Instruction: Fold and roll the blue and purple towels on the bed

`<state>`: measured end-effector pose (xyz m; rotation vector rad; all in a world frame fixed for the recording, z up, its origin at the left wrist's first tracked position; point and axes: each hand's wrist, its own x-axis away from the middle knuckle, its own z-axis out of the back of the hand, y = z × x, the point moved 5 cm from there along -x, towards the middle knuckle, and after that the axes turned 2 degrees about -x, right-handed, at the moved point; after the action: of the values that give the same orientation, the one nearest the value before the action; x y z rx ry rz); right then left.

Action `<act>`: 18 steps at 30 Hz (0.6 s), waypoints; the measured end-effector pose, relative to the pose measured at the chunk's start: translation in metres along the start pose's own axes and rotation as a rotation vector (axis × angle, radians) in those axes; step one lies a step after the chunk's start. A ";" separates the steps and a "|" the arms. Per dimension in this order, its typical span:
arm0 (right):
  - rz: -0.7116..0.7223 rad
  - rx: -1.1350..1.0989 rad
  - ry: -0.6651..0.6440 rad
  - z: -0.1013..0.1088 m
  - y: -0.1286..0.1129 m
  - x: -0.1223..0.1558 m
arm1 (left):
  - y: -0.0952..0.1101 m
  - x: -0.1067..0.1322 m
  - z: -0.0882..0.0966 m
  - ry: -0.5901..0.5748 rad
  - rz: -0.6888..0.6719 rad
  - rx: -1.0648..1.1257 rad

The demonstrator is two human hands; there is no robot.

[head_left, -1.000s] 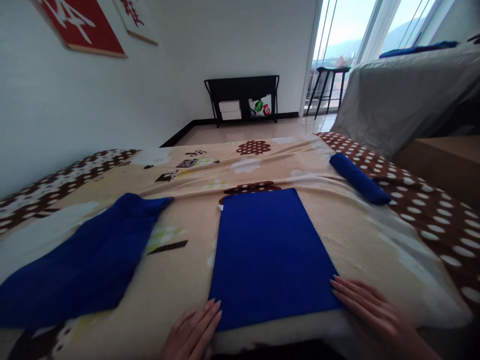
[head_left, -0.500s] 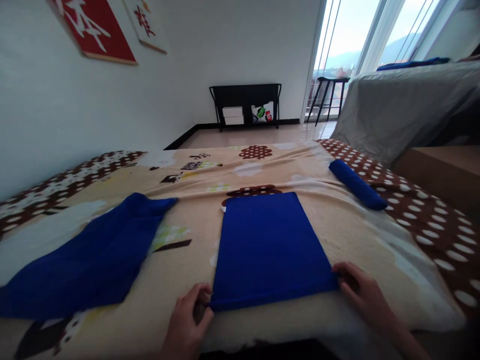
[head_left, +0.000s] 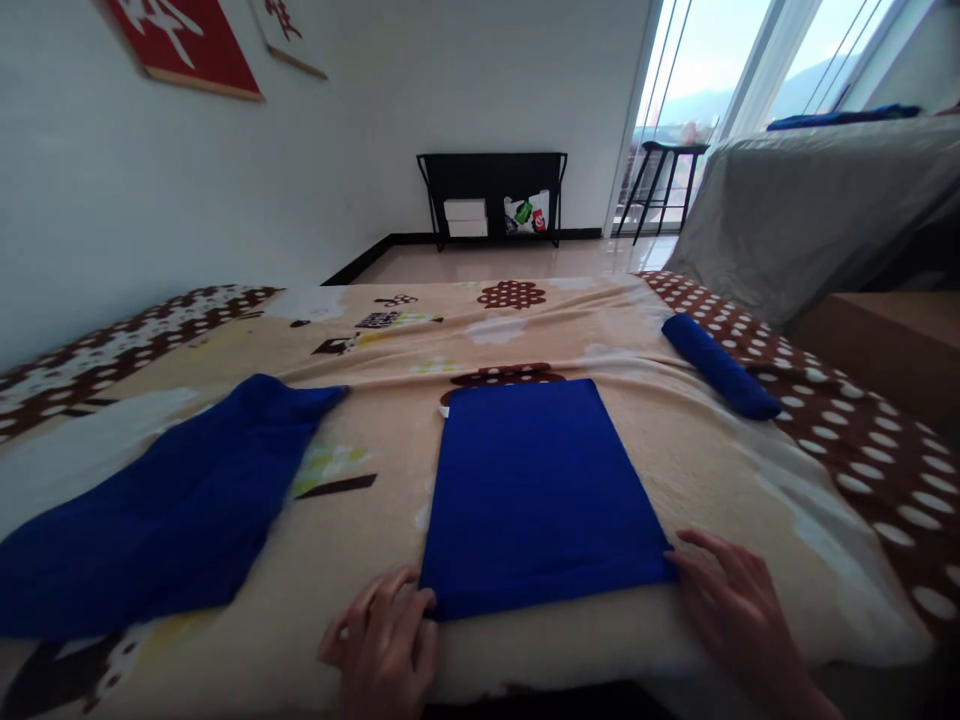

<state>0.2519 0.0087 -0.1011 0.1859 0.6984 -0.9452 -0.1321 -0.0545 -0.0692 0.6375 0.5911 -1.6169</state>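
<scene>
A blue cloth [head_left: 544, 490], folded into a flat rectangle, lies on the patterned blanket [head_left: 390, 430] in front of me. A small white tag [head_left: 444, 411] sticks out at its far left side. My left hand [head_left: 390, 630] rests palm down at the cloth's near left corner, fingers loosely bent and touching the edge. At the near right corner, my right hand [head_left: 727, 590] has its fingers stretched out, their tips at the cloth's edge. Neither hand visibly grips the cloth. To the left lies a second blue cloth [head_left: 172, 510], loosely spread and wrinkled.
A rolled blue cloth [head_left: 720, 367] lies at the blanket's right side. Beyond are a black rack [head_left: 491, 175] by the wall, a dark stool [head_left: 664, 185], a grey-covered piece of furniture [head_left: 817, 200] and a brown box [head_left: 877, 340].
Both hands have loosened from a pinch on the near corners, and the left hand has turned palm down. The near edge now lies flat. The view has tilted slightly.
</scene>
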 end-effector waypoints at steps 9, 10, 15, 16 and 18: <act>-0.110 0.003 0.054 0.000 -0.007 -0.007 | 0.106 -0.001 -0.005 -0.128 -0.329 0.178; -0.126 -0.001 0.051 0.000 -0.005 -0.007 | 0.119 -0.003 -0.009 -0.139 -0.381 0.203; -0.088 -0.004 0.078 0.001 -0.042 -0.028 | 0.132 -0.018 -0.025 -0.114 -0.341 0.202; 0.002 -0.032 0.034 -0.003 -0.061 -0.036 | 0.130 -0.019 -0.026 -0.106 -0.348 0.206; 0.230 -0.078 -0.114 -0.017 -0.100 -0.048 | 0.124 -0.017 -0.026 -0.097 -0.414 0.203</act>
<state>0.1462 -0.0098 -0.0695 0.1386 0.5939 -0.7018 -0.0054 -0.0405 -0.0787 0.6063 0.5130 -2.1039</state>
